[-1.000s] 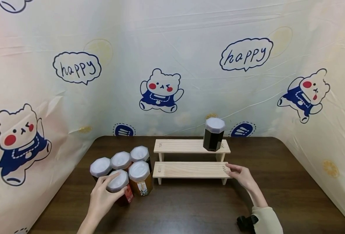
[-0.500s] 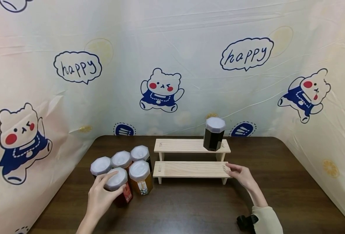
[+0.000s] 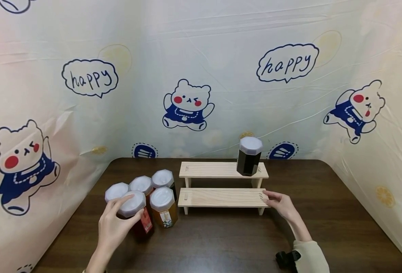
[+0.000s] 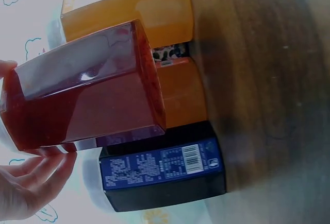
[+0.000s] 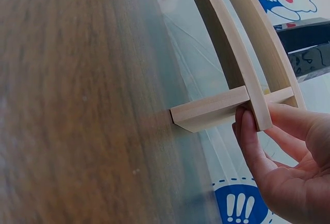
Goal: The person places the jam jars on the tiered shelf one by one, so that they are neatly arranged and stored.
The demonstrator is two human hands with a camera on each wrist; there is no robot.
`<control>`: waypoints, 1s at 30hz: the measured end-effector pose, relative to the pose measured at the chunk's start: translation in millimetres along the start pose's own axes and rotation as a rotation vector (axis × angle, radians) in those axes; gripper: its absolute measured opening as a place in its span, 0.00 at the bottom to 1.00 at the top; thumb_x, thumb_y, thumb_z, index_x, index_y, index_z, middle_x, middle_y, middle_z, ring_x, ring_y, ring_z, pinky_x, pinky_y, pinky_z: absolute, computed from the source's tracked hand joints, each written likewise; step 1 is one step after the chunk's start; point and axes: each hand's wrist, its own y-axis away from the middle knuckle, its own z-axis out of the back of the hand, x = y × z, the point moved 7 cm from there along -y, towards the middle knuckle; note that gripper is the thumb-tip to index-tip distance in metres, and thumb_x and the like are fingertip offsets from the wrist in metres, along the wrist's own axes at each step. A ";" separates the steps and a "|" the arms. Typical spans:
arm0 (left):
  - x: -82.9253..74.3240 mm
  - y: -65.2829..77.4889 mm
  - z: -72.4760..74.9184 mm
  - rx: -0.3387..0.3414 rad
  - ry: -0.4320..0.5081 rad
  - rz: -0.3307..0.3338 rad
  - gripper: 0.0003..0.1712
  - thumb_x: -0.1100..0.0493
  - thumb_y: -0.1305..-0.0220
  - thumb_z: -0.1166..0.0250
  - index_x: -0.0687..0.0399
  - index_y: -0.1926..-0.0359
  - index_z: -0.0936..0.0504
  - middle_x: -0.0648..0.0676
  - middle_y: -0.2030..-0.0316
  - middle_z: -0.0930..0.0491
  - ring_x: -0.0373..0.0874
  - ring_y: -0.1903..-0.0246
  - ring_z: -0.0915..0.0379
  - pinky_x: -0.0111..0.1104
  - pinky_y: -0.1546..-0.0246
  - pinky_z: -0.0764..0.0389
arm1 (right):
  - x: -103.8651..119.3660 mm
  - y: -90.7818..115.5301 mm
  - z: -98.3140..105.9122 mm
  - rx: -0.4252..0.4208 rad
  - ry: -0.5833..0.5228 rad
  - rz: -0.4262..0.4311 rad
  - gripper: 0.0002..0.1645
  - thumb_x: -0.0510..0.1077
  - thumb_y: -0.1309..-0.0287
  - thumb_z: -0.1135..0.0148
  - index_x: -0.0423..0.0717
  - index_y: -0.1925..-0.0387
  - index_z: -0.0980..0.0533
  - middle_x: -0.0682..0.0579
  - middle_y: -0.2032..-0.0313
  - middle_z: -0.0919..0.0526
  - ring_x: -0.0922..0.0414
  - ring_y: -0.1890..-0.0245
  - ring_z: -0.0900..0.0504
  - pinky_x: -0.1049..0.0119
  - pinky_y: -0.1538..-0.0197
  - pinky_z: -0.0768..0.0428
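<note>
My left hand grips a dark red jar by its whitish eight-sided lid. In the left wrist view the jar is tilted and stands off the table. Behind it are an orange-yellow jar, a darker orange jar and a black jar with a blue label. At the right end of a two-step wooden rack, my right hand pinches the lower board between thumb and fingers. A dark jar with a white lid stands on the upper step's right side.
An amber jar stands between the held jar and the rack, with several more lidded jars behind. A printed curtain closes off the back and sides of the brown table.
The red jar has risen and shifted slightly left and toward me in my left hand, its label showing more. My right hand keeps its place on the rack.
</note>
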 end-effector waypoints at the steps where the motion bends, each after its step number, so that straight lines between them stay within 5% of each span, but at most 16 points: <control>1: 10.9 2.1 -4.7 -0.004 -0.010 -0.008 0.35 0.46 0.76 0.23 0.33 0.56 0.20 0.46 0.61 0.26 0.46 0.61 0.28 0.30 0.62 0.34 | 0.4 0.1 0.0 -0.001 -0.005 0.000 0.25 0.35 0.48 0.42 0.28 0.48 0.32 0.32 0.48 0.30 0.70 0.68 0.26 0.76 0.65 0.27; 2: 20.6 3.5 -8.8 -0.006 -0.022 -0.011 0.36 0.45 0.77 0.23 0.31 0.56 0.21 0.44 0.60 0.26 0.44 0.60 0.29 0.27 0.61 0.35 | 0.7 0.3 -0.1 -0.001 -0.007 0.001 0.25 0.35 0.48 0.42 0.27 0.48 0.32 0.32 0.48 0.30 0.70 0.68 0.26 0.76 0.65 0.27; 5: -18.1 -7.9 7.1 0.007 0.019 0.000 0.33 0.52 0.74 0.23 0.39 0.57 0.19 0.48 0.62 0.26 0.46 0.61 0.30 0.30 0.60 0.35 | 1.9 1.0 -0.3 0.005 -0.008 0.004 0.25 0.35 0.47 0.42 0.27 0.48 0.32 0.32 0.48 0.31 0.70 0.68 0.26 0.75 0.65 0.27; 9: -33.2 -16.9 15.8 -0.010 0.029 -0.022 0.32 0.52 0.74 0.23 0.40 0.58 0.19 0.48 0.63 0.27 0.44 0.60 0.30 0.24 0.58 0.36 | 1.9 0.8 -0.5 0.008 -0.004 0.008 0.25 0.36 0.47 0.42 0.28 0.48 0.33 0.33 0.48 0.31 0.71 0.68 0.26 0.76 0.65 0.27; 11: 0.7 -12.7 3.3 -0.022 0.017 -0.042 0.34 0.46 0.75 0.23 0.35 0.56 0.20 0.45 0.61 0.27 0.41 0.57 0.31 0.22 0.55 0.37 | 1.5 0.8 -0.8 0.005 -0.005 0.007 0.26 0.36 0.47 0.42 0.27 0.48 0.33 0.32 0.48 0.31 0.71 0.68 0.26 0.76 0.65 0.27; 18: -13.5 -27.6 14.1 -0.071 0.176 -0.042 0.33 0.54 0.76 0.22 0.45 0.58 0.18 0.52 0.60 0.26 0.45 0.54 0.30 0.29 0.52 0.33 | 2.3 1.2 -0.7 0.007 -0.003 0.001 0.26 0.36 0.47 0.42 0.27 0.48 0.33 0.32 0.48 0.31 0.70 0.67 0.26 0.77 0.65 0.27; 20: -12.8 -30.6 14.5 -0.099 0.125 -0.048 0.33 0.54 0.78 0.22 0.42 0.59 0.18 0.50 0.61 0.26 0.43 0.56 0.30 0.22 0.54 0.35 | 1.8 0.8 -0.3 0.003 -0.005 -0.001 0.26 0.37 0.47 0.42 0.27 0.48 0.33 0.32 0.48 0.31 0.70 0.67 0.26 0.77 0.65 0.27; 23: -47.7 -42.2 30.3 -0.088 0.169 -0.058 0.31 0.59 0.76 0.23 0.48 0.59 0.18 0.55 0.63 0.27 0.47 0.59 0.30 0.25 0.58 0.34 | 0.5 0.2 0.2 0.006 -0.010 -0.001 0.25 0.36 0.47 0.41 0.28 0.48 0.32 0.32 0.48 0.31 0.71 0.67 0.27 0.76 0.64 0.27; 28: -108.8 -61.1 56.0 -0.067 0.146 -0.068 0.28 0.66 0.74 0.26 0.56 0.61 0.18 0.58 0.66 0.28 0.35 0.64 0.34 0.21 0.67 0.38 | -1.1 -0.1 0.1 0.015 -0.021 -0.003 0.26 0.36 0.47 0.42 0.28 0.48 0.32 0.32 0.47 0.31 0.72 0.67 0.27 0.76 0.64 0.27; 30: -117.3 -65.7 59.7 -0.063 0.131 -0.068 0.28 0.68 0.74 0.26 0.58 0.62 0.18 0.58 0.67 0.28 0.28 0.64 0.37 0.18 0.67 0.39 | -0.6 0.2 0.0 0.011 -0.021 -0.002 0.26 0.37 0.47 0.41 0.28 0.48 0.32 0.32 0.48 0.31 0.70 0.66 0.26 0.76 0.64 0.27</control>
